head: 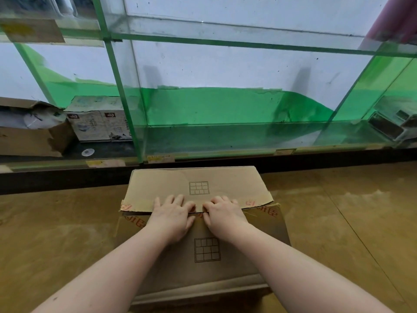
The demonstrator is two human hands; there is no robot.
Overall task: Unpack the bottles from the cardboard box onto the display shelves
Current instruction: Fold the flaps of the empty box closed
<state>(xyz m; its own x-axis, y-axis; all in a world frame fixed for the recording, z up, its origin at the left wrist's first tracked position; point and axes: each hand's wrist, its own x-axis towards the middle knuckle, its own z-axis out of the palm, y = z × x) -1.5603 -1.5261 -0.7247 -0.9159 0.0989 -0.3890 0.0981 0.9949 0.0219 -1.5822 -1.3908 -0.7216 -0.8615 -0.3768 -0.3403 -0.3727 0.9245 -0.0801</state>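
Both hands grip the centre seam of the cardboard box: left hand and right hand lie side by side, palms down, fingers curled over the edge of the far flap, thumbs at the seam on the near flap. Fingertips nearly meet at the midline. Forearms run in from the lower corners, converging on the seam.

Box sits on the brown floor directly under the hands. Its long axis runs left-right, the seam along it. Far flap is slightly lifted, bowed at its right end; near flap lies flat. Each flap bears a printed grid mark. Bottles not visible; box contents hidden.

Beyond the hands, just past the far flap, stands a glass display shelf with green edges. Beyond and left of the hands, behind the glass, printed cartons.
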